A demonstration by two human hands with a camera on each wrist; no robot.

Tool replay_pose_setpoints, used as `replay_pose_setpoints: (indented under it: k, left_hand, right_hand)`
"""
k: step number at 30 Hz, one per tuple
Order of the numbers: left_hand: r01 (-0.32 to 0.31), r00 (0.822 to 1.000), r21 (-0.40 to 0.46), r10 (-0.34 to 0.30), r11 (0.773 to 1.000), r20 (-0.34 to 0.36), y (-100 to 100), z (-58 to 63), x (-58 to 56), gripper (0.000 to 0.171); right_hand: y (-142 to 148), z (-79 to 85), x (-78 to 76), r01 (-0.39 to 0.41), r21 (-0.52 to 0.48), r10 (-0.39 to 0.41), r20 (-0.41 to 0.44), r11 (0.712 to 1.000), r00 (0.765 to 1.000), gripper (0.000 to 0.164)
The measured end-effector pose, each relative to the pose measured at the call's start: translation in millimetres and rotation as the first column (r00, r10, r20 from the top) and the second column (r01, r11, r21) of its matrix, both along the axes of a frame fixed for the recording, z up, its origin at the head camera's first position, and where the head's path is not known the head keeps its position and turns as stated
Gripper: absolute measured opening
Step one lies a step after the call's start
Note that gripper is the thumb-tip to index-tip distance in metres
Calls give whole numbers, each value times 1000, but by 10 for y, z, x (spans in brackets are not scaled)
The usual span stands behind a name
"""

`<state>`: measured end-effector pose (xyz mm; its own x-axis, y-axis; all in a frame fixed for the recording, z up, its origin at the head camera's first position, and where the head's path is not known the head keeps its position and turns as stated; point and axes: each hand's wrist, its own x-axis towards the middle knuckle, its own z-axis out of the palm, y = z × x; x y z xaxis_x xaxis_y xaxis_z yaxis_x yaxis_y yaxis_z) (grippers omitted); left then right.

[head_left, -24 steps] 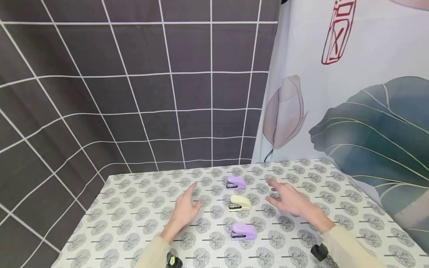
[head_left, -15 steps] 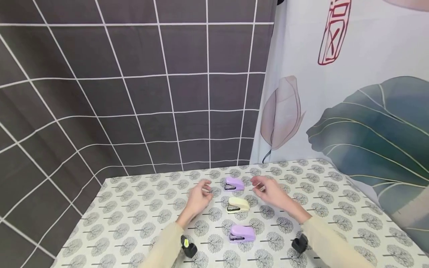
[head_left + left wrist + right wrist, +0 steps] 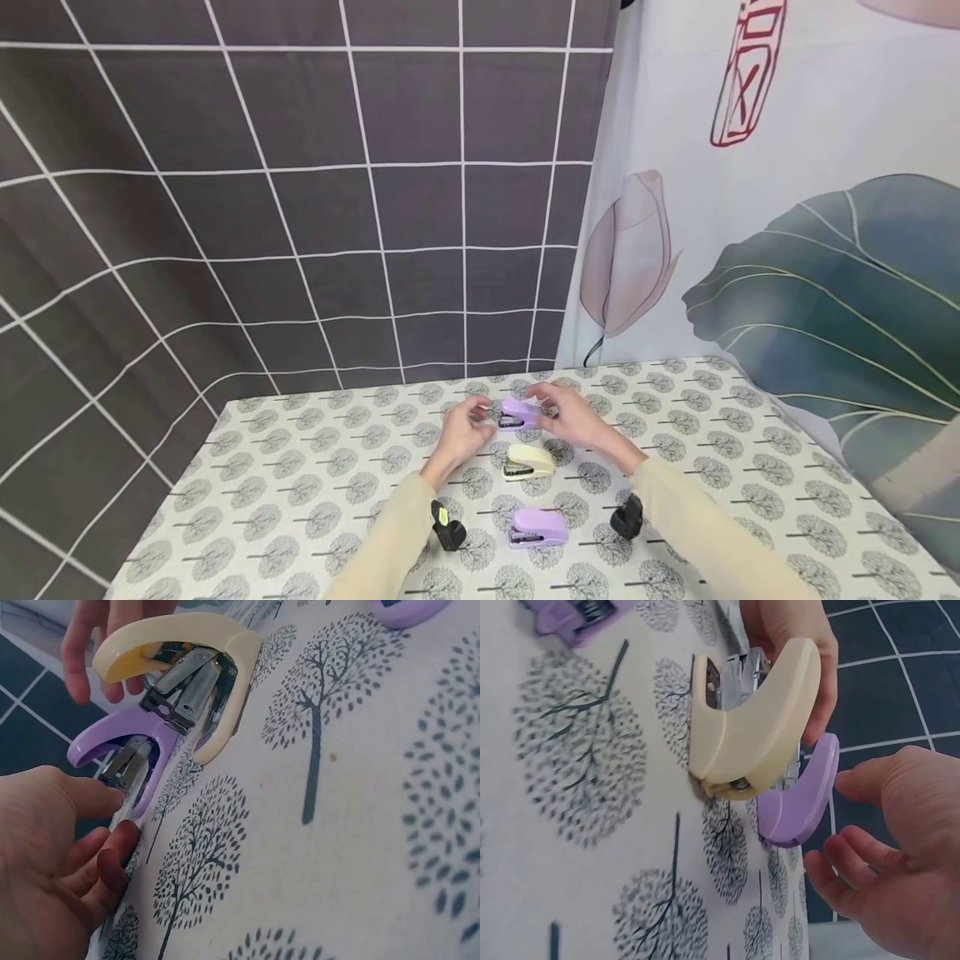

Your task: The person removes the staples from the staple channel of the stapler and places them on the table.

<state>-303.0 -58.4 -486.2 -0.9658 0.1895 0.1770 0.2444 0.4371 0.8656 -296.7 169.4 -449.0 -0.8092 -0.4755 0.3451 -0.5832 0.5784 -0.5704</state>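
Observation:
A purple stapler (image 3: pixel 517 414) lies farthest back in a row of 3 on the table. My left hand (image 3: pixel 461 433) is at its front end, fingers loosely bent; in the left wrist view the thumb is close to the stapler's metal nose. At its rear end is my right hand (image 3: pixel 576 418), thumb and fingers apart around it, with a small gap showing in the right wrist view. Neither hand visibly grips it. Just nearer, a cream stapler (image 3: pixel 528 462) sits between the wrists. Nearest to me is another purple stapler (image 3: pixel 538 527), untouched between the forearms.
A white cloth with grey tree prints (image 3: pixel 300 500) covers the table. Behind it hangs a dark curtain with a white grid (image 3: pixel 420 208). A white curtain with a leaf print (image 3: pixel 840 300) stands along the right side. Each wrist wears a black camera mount (image 3: pixel 450 529).
Both hands have moved inward from the sides to the two ends of the far purple stapler, their fingers bending more. The staplers stay in place on the table while the view shifts slightly.

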Motion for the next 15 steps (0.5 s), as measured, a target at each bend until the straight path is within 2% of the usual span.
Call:
replay_pose_setpoints:
  k: [6, 11, 15]
  left_hand:
    - [7, 1000, 27, -7, 1000, 17, 34, -34, -22, 44]
    - [-28, 999, -43, 28, 999, -17, 88, -73, -45, 40]
    - [-64, 998, -109, 64, 992, -5, 117, -85, -47, 38]
  right_hand:
    - [-110, 16, -51, 19, 24, -21, 66, 1000, 998, 44]
    - [-180, 5, -97, 13, 42, -15, 61, 999, 998, 44]
    - [-235, 5, -133, 5, 64, -8, 52, 998, 999, 42]
